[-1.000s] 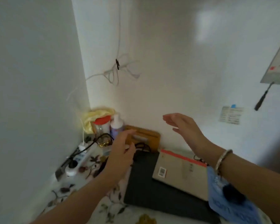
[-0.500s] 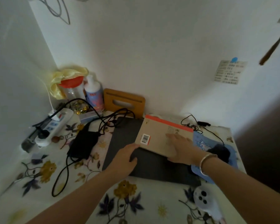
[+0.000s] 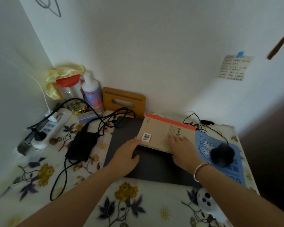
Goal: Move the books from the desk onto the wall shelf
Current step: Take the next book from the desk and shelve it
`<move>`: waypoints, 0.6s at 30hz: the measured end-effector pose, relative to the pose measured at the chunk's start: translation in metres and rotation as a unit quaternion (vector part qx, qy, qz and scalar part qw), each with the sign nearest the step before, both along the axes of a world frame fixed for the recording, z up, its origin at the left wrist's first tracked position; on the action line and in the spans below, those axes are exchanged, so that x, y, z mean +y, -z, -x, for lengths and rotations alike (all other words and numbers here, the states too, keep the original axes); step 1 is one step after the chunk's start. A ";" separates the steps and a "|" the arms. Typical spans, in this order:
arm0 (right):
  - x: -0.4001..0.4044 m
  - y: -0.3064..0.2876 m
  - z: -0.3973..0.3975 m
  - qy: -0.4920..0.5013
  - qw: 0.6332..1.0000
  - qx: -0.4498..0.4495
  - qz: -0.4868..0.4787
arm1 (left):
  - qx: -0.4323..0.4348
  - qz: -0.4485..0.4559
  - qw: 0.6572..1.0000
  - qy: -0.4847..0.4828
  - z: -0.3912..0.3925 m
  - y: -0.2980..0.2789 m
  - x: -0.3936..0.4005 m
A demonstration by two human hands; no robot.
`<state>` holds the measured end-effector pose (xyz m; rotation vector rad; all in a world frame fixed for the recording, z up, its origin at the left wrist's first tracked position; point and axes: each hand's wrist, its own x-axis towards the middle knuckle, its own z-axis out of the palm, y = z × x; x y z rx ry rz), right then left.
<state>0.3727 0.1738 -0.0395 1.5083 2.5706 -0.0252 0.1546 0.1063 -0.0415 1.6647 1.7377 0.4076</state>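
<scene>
Book (image 3: 162,133) lies flat on the dark laptop (image 3: 147,161), mid-worktop (image 3: 138,202). Left hand (image 3: 126,154) open at its near-left corner; right hand (image 3: 183,146) open, flat on the cover. Advice: slide fingers under both edges, lift level, clear of the cables (image 3: 108,122).

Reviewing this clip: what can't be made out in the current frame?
- Wall shelf: outside the head view.
- Book underside grip: left hand and right hand cover its near edge.
- Note on the wall: writing too small.
- Dark round object on the blue mat: too dim to identify.
</scene>
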 end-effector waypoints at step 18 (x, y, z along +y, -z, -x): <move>-0.024 -0.244 0.080 -0.284 0.921 -0.029 -0.266 | 0.169 -0.226 0.959 0.025 0.051 -0.204 -0.017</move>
